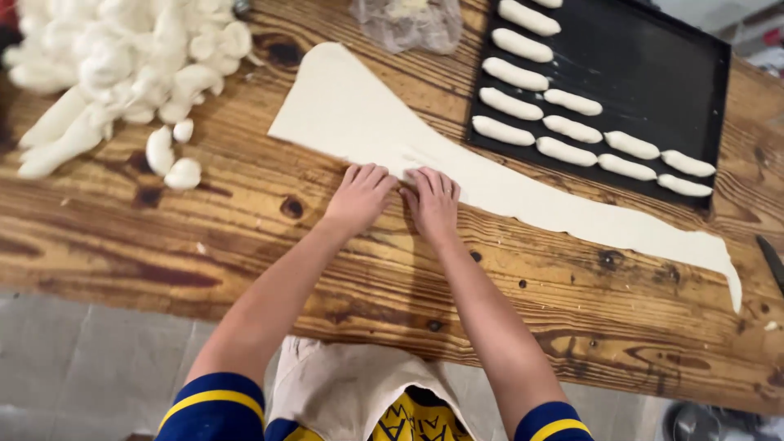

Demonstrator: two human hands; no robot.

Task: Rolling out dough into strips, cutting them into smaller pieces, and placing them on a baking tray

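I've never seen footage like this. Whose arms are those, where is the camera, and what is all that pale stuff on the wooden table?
There is no machine here: the arms belong to a person, and the single camera sits on that person's head, looking down at their own hands. The left hand and right hand lie side by side, fingers flat on the near edge of a long sheet of dough spread across the wooden table. Neither hand grips anything; they only press on the dough. Beyond the sheet is a black baking tray holding rows of small finger-shaped dough rolls. At the far left lies a heap of dough pieces, and at the top middle a crumpled clear plastic bag. A dark tool, perhaps a knife, shows at the right edge.
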